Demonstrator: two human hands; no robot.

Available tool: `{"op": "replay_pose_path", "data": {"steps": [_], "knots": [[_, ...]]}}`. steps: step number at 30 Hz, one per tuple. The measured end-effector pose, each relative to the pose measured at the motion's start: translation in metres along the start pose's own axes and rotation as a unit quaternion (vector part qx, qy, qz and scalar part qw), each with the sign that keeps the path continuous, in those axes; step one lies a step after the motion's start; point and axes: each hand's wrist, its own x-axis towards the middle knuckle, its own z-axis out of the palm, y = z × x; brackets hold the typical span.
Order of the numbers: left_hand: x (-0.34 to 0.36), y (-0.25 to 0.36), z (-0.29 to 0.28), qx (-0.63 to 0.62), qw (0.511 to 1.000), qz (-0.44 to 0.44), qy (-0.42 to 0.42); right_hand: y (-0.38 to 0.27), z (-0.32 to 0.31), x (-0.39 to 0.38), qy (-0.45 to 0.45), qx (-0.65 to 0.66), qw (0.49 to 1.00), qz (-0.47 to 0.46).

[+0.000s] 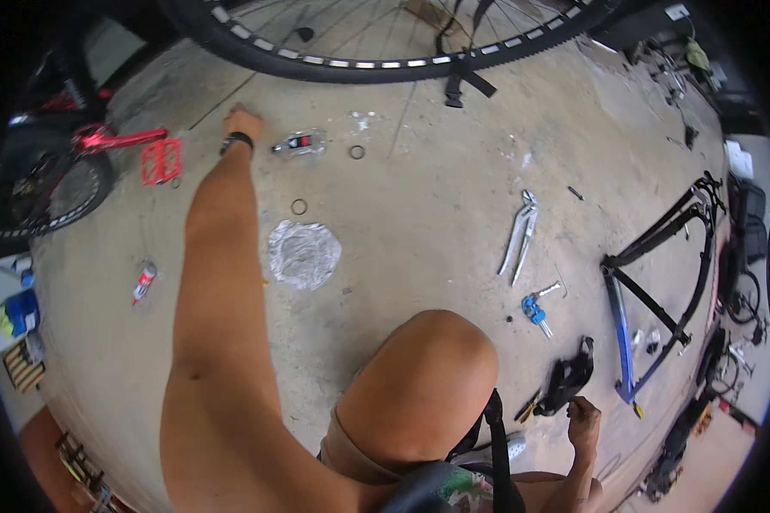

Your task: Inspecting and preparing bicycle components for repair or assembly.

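Note:
My left arm stretches far forward on the left, a dark band on its wrist. My left hand [245,125] is closed low over the concrete floor, beside a thin dark line; whatever its fingers hold is hidden. To its right lies a clear bottle with a dark label [299,144], and to its left a red pedal [161,162] on a red crank arm. My right hand [583,421] is at the lower right, fingers curled in, next to a black pouch [568,376]. I cannot make out anything in it.
A bicycle wheel [342,70] spans the far side. Two rings [357,152], a crumpled silvery sheet [305,255] and a small tube [145,281] lie about. Rightward are pliers [520,235], a blue-handled tool [535,312] and a black-and-blue bike frame [622,333]. My knee [428,368] is in front.

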Motion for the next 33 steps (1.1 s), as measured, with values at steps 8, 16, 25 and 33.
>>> {"op": "replay_pose_path", "data": {"steps": [8, 16, 25, 33], "knots": [[0.074, 0.012, 0.030, 0.045, 0.993, 0.028, -0.107, 0.013, -0.054, -0.101, 0.104, 0.115, 0.982, 0.110], [0.018, 0.024, -0.004, 0.097, 0.993, -0.048, -0.048, -0.020, -0.112, -0.141, 0.179, 0.096, 0.970, 0.130], [-0.106, -0.005, -0.024, 0.099, 0.995, 0.018, -0.001, -0.041, -0.107, -0.115, 0.214, 0.159, 0.964, 0.014], [-0.317, 0.016, -0.119, -0.162, 0.986, -0.019, 0.017, -0.035, -0.105, -0.101, 0.258, 0.221, 0.939, -0.045]]}}
